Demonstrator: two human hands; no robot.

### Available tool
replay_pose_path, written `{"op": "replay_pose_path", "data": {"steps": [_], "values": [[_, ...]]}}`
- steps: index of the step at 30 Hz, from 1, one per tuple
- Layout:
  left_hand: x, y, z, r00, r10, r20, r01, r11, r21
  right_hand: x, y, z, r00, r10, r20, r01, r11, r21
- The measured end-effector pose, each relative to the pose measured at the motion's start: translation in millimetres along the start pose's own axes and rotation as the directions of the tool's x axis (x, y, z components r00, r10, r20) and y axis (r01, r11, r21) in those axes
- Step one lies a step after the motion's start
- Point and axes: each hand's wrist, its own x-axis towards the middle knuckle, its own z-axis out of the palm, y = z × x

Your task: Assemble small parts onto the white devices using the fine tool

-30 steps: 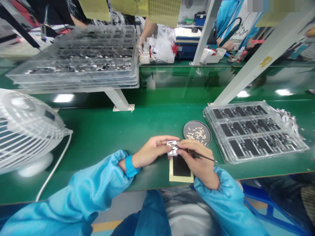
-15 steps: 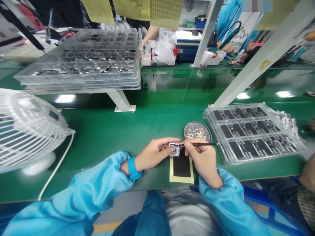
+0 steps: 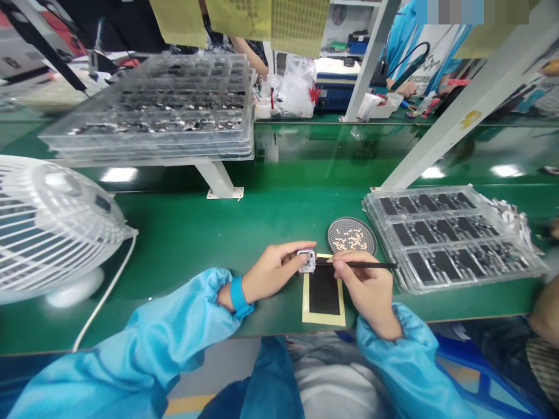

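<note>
Between the thumb and fingers of my left hand (image 3: 271,269) is a small square frame-like part (image 3: 307,262), pale with a grey middle. My right hand (image 3: 367,283) pinches a thin black stick-like tool (image 3: 371,265), possibly tweezers, lying nearly level. Its left end is at or very near the part's right edge; whether they touch I cannot tell. Below both hands a black rectangle on a yellow sheet (image 3: 324,295) lies on the bench. Just beyond my right hand sits a round grey perforated dish (image 3: 337,226) with many tiny beige pieces (image 3: 353,239).
Clear trays of dark parts (image 3: 437,238) lie at the right. More stacked clear trays (image 3: 152,139) rest on a raised shelf at the left. A white fan (image 3: 56,227) with its cord stands at far left. White posts (image 3: 419,139) rise from the green bench. People work across it.
My right hand has moved slightly right and down with the black tool, whose left end no longer lies across the part. The left hand stays around the part. The view has shifted a little.
</note>
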Motion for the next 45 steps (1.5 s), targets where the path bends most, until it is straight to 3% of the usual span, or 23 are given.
{"op": "replay_pose_path", "data": {"steps": [5, 10, 13, 15, 17, 19, 22, 24, 27, 35, 41, 45], "values": [[-2, 3, -3.7, 0.999, 0.028, 0.018, -0.029, 0.998, 0.048, -4, 8, -7, 0.994, 0.057, 0.088, -0.051, 0.996, -0.067], [-2, 7, -7.0, 0.999, -0.031, -0.042, 0.031, 0.999, 0.015, -12, -11, -29, 0.996, 0.023, 0.084, -0.025, 0.999, 0.03], [2, 8, -6.6, 0.995, -0.073, -0.061, 0.065, 0.99, -0.129, 1, -35, -65, 0.998, -0.034, -0.049, 0.034, 0.999, 0.0], [4, 6, -5.8, 0.996, -0.067, -0.051, 0.055, 0.977, -0.206, 22, -49, -102, 0.971, -0.082, -0.222, 0.031, 0.974, -0.223], [5, 4, -5.1, 0.997, -0.061, -0.05, 0.046, 0.967, -0.252, 50, -60, -147, 0.883, -0.21, -0.42, -0.094, 0.798, -0.595], [6, 1, -4.9, 0.995, -0.072, -0.061, 0.054, 0.963, -0.265, 74, -65, -194, 0.871, -0.243, -0.426, -0.213, 0.595, -0.775], [6, 0, -5.5, 0.992, -0.107, -0.062, 0.094, 0.977, -0.191, 91, -62, -248, 0.92, -0.074, -0.384, -0.352, 0.27, -0.896], [6, 0, -6.3, 0.99, -0.128, -0.058, 0.121, 0.986, -0.119, 87, -55, -267, 0.922, 0.093, -0.377, -0.384, 0.073, -0.92], [7, 1, -7.1, 0.988, -0.148, -0.04, 0.144, 0.986, -0.078, 71, -42, -276, 0.887, 0.253, -0.386, -0.382, -0.067, -0.922], [8, 9, -5.9, 0.98, -0.195, -0.047, 0.191, 0.978, -0.079, 42, -22, -287, 0.84, 0.317, -0.441, -0.446, -0.064, -0.893], [6, 10, -7.5, 0.979, -0.203, -0.03, 0.203, 0.979, -0.012, 41, -13, -292, 0.834, 0.316, -0.451, -0.491, 0.053, -0.87], [3, 2, -6.4, 0.98, -0.199, 0.025, 0.2, 0.978, -0.058, 33, -17, -288, 0.831, 0.237, -0.504, -0.544, 0.155, -0.825]]}}
